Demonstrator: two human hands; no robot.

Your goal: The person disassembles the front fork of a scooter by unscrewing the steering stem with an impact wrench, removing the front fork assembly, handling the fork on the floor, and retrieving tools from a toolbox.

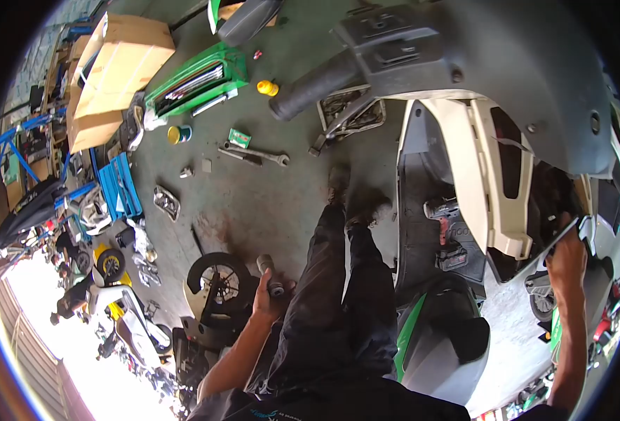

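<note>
My left hand (268, 300) is wrapped around a dark flashlight (266, 266), held beside my left thigh. Over on the right, my right hand (568, 247) grips the edge of a dark panel (527, 262) at the front of a scooter. Some of its fingers are hidden behind that panel. A cream inner cover (471, 165) sits next to it, below the grey handlebar cover (534, 77). On the scooter's footboard (422, 245) lies a red and black power drill (445, 234). The green and grey seat section (443, 344) is nearer my legs.
On the floor lie a green toolbox (198, 81), a large wrench (261, 153), a yellow bottle (268, 88) and a metal tray of parts (352, 112). A wheel (219, 284) stands by my left arm. Cardboard boxes (124, 63) and a blue crate (119, 186) are at left.
</note>
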